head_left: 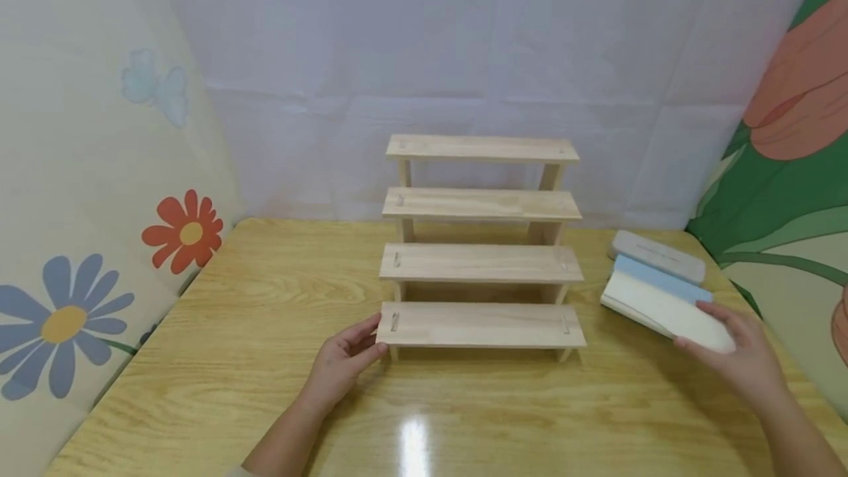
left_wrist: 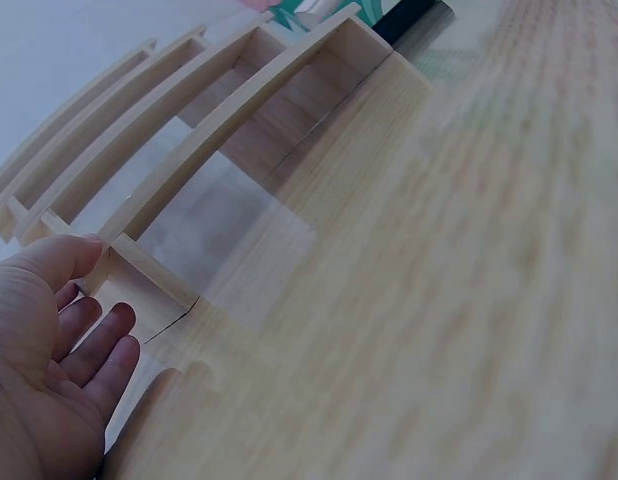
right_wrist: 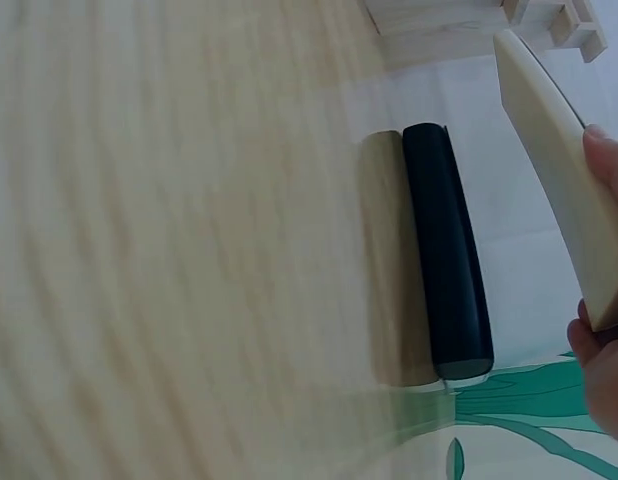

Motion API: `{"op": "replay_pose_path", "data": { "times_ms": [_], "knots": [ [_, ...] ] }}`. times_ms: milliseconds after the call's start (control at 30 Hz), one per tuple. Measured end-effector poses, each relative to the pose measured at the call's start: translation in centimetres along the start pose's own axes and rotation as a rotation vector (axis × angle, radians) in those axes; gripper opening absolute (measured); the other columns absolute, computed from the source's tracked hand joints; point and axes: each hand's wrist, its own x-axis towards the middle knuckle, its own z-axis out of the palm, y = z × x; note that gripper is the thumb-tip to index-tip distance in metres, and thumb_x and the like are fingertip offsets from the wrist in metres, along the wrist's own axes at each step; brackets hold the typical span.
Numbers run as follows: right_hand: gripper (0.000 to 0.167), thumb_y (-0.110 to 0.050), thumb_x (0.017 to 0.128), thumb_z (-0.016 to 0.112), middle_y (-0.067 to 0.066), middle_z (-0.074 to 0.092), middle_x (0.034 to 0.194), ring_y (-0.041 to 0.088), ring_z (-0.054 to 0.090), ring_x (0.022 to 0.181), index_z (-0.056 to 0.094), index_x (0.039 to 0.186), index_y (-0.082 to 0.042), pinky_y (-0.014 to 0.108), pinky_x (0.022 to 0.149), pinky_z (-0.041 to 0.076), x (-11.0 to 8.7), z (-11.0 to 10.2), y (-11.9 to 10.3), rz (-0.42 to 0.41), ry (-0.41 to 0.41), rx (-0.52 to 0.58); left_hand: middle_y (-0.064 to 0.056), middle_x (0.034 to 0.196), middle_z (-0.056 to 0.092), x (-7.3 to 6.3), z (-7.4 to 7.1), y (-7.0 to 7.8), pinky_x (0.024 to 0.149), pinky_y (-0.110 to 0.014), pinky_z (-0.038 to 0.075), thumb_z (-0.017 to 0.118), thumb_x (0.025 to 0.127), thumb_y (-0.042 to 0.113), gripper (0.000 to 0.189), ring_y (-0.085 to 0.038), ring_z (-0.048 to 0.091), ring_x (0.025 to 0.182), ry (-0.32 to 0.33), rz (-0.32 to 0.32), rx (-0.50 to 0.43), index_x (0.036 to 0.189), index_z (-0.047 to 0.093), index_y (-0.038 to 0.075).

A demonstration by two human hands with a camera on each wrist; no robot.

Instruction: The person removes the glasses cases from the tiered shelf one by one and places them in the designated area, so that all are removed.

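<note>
A pale wooden stepped shelf stand (head_left: 480,324) with several tiers stands mid-table. At the left end of its lowest board is my left hand (head_left: 341,359), thumb at the front corner and index finger along the end; the other fingers curl loosely below in the left wrist view. To the right, my right hand (head_left: 742,352) grips a long cream-white flat case (head_left: 669,311) by its near end, thumb on one side and fingers on the other. The case (right_wrist: 554,160) is tilted above the table in the right wrist view. Its contents, if any, are hidden.
Behind the white case show a light blue piece (head_left: 662,280), partly covered, and a grey elongated case (head_left: 657,256). A dark, long rounded case (right_wrist: 447,250) lies on the table in the right wrist view. White cloth (head_left: 464,43) hangs behind the wood-grain table (head_left: 278,278); flowered panels flank it.
</note>
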Motion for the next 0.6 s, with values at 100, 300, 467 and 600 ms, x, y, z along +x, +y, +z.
{"op": "replay_pose_path", "data": {
  "times_ms": [100, 300, 467, 600],
  "knots": [
    [0.072, -0.023, 0.085, 0.076, 0.040, 0.035, 0.143, 0.056, 0.030, 0.126, 0.042, 0.141, 0.009, 0.068, 0.106, 0.022, -0.2, 0.1, 0.3, -0.007, -0.005, 0.000, -0.020, 0.141, 0.054, 0.0, 0.0, 0.1, 0.088, -0.016, 0.053, 0.068, 0.090, 0.004, 0.051, -0.010, 0.063, 0.109, -0.001, 0.001, 0.001, 0.137, 0.052, -0.004],
    [0.070, -0.023, 0.086, 0.075, 0.040, 0.036, 0.139, 0.056, 0.029, 0.124, 0.043, 0.139, 0.010, 0.070, 0.101, 0.024, -0.6, 0.5, 0.9, -0.010, -0.009, 0.001, -0.020, 0.141, 0.054, -0.1, 0.0, 0.2, 0.089, -0.016, 0.053, 0.068, 0.090, 0.004, 0.051, -0.009, 0.063, 0.109, -0.005, -0.004, 0.008, 0.138, 0.051, -0.004],
    [0.073, -0.026, 0.086, 0.075, 0.040, 0.037, 0.136, 0.055, 0.031, 0.121, 0.042, 0.140, 0.009, 0.066, 0.095, 0.027, -0.8, 0.9, 1.5, 0.023, -0.022, -0.027, -0.020, 0.141, 0.054, -0.1, 0.0, 0.2, 0.089, -0.017, 0.053, 0.068, 0.090, 0.004, 0.051, -0.019, 0.062, 0.115, -0.003, -0.005, 0.006, 0.138, 0.051, -0.003],
    [0.075, -0.032, 0.087, 0.074, 0.041, 0.034, 0.137, 0.056, 0.031, 0.121, 0.041, 0.143, 0.006, 0.069, 0.096, 0.028, -0.9, 1.1, 1.9, 0.059, -0.047, -0.048, -0.020, 0.141, 0.054, -0.1, 0.0, 0.1, 0.089, -0.017, 0.053, 0.068, 0.090, 0.005, 0.051, -0.023, 0.062, 0.116, 0.000, -0.006, 0.007, 0.138, 0.052, -0.003]
  ]
}}
